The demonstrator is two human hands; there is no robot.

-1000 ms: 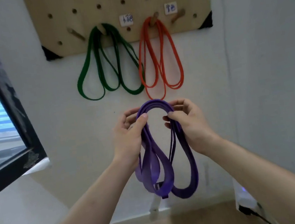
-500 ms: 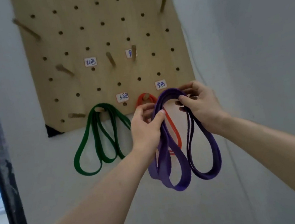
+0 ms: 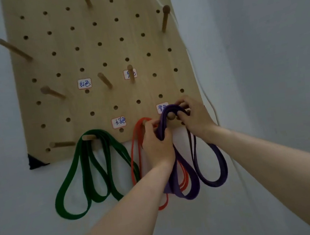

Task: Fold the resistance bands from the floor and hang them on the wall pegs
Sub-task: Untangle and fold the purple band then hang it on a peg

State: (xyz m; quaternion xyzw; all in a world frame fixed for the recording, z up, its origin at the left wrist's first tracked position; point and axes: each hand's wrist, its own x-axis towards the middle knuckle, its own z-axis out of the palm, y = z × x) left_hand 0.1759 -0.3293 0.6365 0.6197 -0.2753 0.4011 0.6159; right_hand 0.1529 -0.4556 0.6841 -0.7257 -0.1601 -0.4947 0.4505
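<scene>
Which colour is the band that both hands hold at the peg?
Purple band, seen in the head view.

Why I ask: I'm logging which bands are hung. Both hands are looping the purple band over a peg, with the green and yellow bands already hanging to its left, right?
Nearly: the head view shows no yellow band. Beside the green band hangs an orange band. Left hand and right hand do hold the purple band over a peg.

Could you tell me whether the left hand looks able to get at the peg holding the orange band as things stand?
Probably yes. The left hand grips the purple band right beside the orange band's peg, with nothing between them, but it would have to let go first.
</scene>
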